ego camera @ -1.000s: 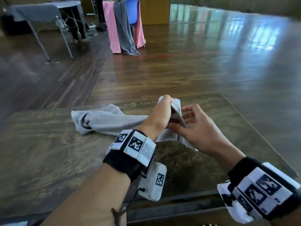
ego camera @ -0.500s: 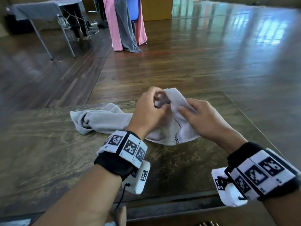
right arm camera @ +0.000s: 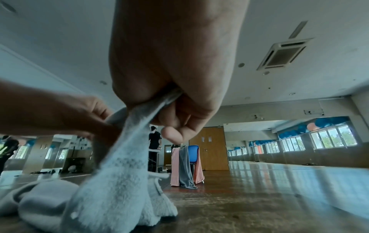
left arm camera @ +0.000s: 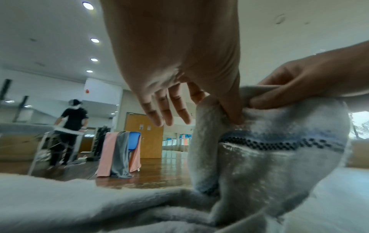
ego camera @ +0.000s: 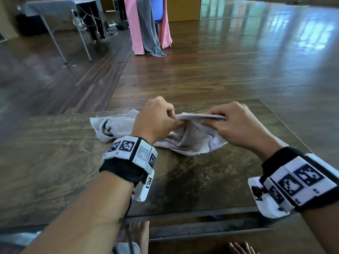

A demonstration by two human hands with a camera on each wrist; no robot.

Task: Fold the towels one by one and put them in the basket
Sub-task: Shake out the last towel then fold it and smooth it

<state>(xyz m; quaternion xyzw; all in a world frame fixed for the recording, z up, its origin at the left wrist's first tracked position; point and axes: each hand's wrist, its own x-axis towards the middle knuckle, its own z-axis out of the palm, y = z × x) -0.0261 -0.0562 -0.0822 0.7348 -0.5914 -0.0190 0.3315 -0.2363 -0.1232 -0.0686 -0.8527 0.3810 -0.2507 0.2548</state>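
A light grey towel (ego camera: 192, 140) lies bunched on the wooden table (ego camera: 55, 162), its left part crumpled toward the far edge. My left hand (ego camera: 172, 120) pinches one end of the towel's lifted edge between thumb and forefinger; the other fingers hang loose in the left wrist view, where the towel (left arm camera: 269, 157) shows a dark dotted band. My right hand (ego camera: 218, 119) grips the same edge farther right, stretching it a little above the table. In the right wrist view the towel (right arm camera: 119, 181) runs up into the curled fingers. No basket is in view.
Pink and grey towels (ego camera: 146, 28) hang over a blue chair on the wooden floor beyond the table. A folding table (ego camera: 55, 8) stands at the far left, with a person (left arm camera: 69, 126) beside it. The table's right edge lies close to my right wrist.
Both hands held the towel end close together; now they have moved apart along its edge, the right hand going right, and the edge is stretched between them.
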